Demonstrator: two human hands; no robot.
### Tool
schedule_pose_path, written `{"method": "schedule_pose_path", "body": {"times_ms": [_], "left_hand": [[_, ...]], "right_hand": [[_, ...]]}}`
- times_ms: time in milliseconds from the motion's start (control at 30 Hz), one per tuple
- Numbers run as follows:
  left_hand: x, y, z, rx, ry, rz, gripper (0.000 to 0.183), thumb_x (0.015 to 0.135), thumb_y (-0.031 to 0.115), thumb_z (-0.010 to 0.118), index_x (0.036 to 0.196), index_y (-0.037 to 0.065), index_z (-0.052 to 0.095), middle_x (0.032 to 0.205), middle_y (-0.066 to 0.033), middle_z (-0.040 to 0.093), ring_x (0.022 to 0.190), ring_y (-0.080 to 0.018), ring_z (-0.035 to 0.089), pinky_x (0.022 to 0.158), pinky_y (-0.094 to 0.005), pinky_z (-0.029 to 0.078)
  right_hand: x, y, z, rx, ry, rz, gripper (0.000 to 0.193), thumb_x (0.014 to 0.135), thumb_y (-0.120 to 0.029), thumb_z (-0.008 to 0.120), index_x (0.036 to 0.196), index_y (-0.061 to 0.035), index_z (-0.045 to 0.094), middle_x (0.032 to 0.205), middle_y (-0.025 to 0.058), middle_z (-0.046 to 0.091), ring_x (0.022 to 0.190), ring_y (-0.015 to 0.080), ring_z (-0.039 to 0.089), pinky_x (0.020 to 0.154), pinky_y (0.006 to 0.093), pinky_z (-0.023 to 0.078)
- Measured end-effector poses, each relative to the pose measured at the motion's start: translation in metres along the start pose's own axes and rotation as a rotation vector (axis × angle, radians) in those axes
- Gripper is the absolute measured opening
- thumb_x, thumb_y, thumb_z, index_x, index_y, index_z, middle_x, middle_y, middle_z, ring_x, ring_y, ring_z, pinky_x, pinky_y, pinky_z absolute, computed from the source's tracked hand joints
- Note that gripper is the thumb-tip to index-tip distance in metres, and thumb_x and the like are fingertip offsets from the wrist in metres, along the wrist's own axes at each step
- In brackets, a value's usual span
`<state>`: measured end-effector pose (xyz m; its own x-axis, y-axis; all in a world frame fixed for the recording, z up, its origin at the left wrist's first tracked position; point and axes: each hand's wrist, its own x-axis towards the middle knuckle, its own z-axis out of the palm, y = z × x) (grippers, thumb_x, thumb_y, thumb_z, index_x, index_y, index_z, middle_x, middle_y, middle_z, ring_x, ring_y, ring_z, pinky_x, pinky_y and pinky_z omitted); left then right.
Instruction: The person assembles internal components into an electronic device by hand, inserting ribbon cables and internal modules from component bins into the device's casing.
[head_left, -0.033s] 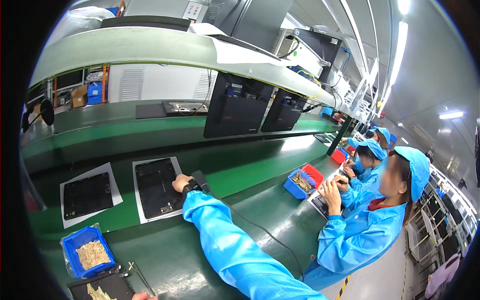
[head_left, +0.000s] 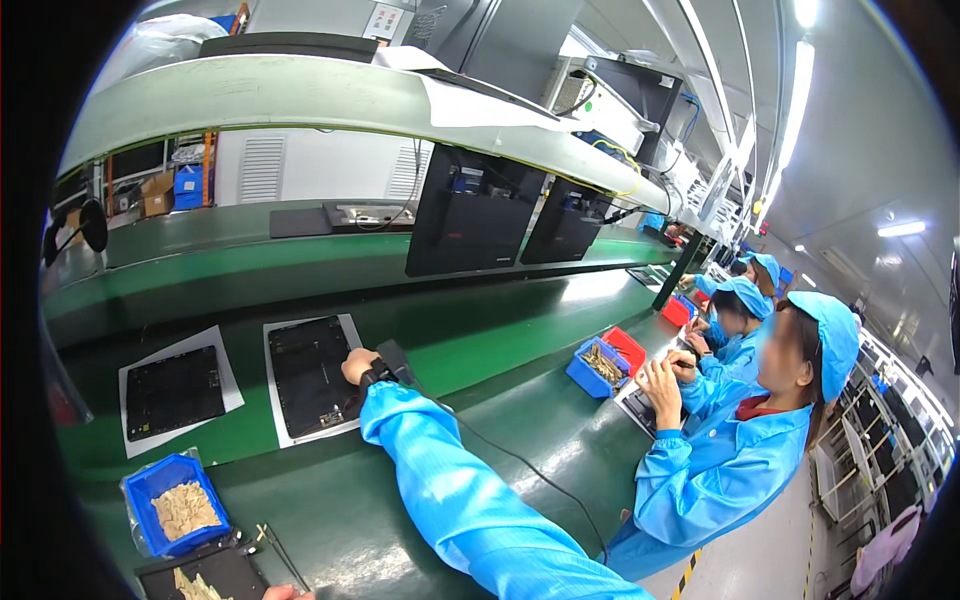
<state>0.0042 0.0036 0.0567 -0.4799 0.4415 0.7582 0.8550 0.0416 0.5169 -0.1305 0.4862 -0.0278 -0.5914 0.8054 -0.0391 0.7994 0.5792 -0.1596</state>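
My right hand (head_left: 359, 366) rests at the right edge of a black tablet-like panel (head_left: 308, 370), its fingers closed against that edge. The panel lies on a white sheet (head_left: 283, 428), with small bare parts showing near its lower right corner. Around my right wrist is a black band (head_left: 378, 374). At the lower edge only a bit of my left hand (head_left: 284, 593) shows, closed on thin dark tweezers (head_left: 287, 562). Next to it a black tray (head_left: 236, 572) holds pale strips (head_left: 198, 585).
Left of the panel, a second black panel (head_left: 175, 393) lies on white paper. A blue bin (head_left: 150, 482) of tan pieces stands nearer. A dark cable (head_left: 520, 461) crosses the bench. To the right, a co-worker (head_left: 730, 440) sits near another blue bin (head_left: 596, 386). Dark screens (head_left: 475, 215) hang above.
My right hand and sleeve have shifted very slightly left. Nothing else has visibly changed.
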Motion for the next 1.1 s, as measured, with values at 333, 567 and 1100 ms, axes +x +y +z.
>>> {"method": "schedule_pose_path", "body": {"times_ms": [333,567,1100], "left_hand": [[-0.008,-0.006,-0.001,-0.009,-0.052,-0.107,0.028,0.083,-0.004,0.065,0.109,-0.001,0.057,0.112,-0.0191,0.051,0.096,-0.0331,0.055,0.082,-0.0366,0.047],[0.009,-0.003,-0.019,0.138,0.222,-0.2,0.042,0.091,0.012,0.06,0.126,-0.004,0.042,0.123,-0.0231,0.047,0.114,-0.035,0.047,0.097,-0.0438,0.039],[-0.045,0.031,-0.014,-0.717,-0.541,-1.041,0.028,0.097,0.017,0.053,0.12,0.001,0.054,0.089,-0.0012,0.058,0.078,-0.0089,0.053,0.066,-0.0217,0.044]], "right_hand": [[-0.041,-0.048,-0.043,0.473,0.427,0.002,0.028,0.089,-0.023,0.056,0.104,0.0002,0.05,0.092,0.0276,0.065,0.091,0.0452,0.063,0.076,0.0526,0.051],[-0.28,-0.034,-0.218,-0.124,0.864,-1.17,0.028,0.075,-0.015,0.057,0.099,-0.0039,0.051,0.075,0.0053,0.05,0.063,0.0204,0.056,0.054,0.0332,0.044],[-0.332,0.085,-0.102,0.447,-0.492,-0.872,0.034,0.096,-0.024,0.052,0.127,-0.0098,0.05,0.112,0.0145,0.061,0.104,0.0347,0.059,0.085,0.042,0.048]]}}
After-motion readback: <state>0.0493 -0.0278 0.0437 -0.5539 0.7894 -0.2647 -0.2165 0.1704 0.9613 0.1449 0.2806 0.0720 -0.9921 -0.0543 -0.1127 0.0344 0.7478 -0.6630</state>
